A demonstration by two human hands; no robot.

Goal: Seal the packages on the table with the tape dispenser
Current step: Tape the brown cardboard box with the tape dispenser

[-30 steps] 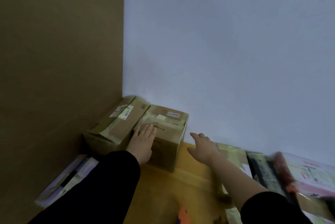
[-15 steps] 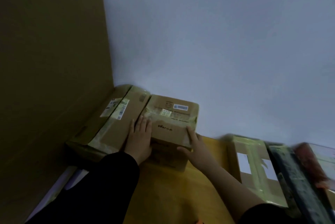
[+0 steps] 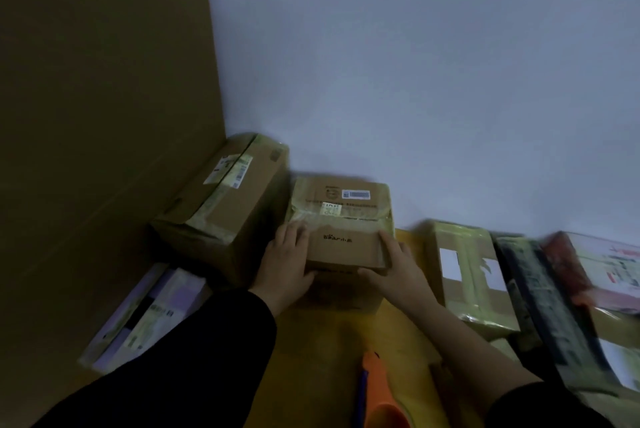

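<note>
Left hand (image 3: 287, 266) & right hand (image 3: 396, 270) grip box (image 3: 346, 247) sides, fingers curled (thumbs front)

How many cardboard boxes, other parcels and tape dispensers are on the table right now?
Cardboard boxes: 3
Other parcels: 3 that can be told apart; the right edge is blurred
Tape dispenser: 1
Total: 7

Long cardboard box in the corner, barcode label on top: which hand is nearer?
Left. The left hand grips the small brown cardboard carton on its left side, beside the long cardboard box; the right hand grips the carton's opposite side, farther away.
</note>
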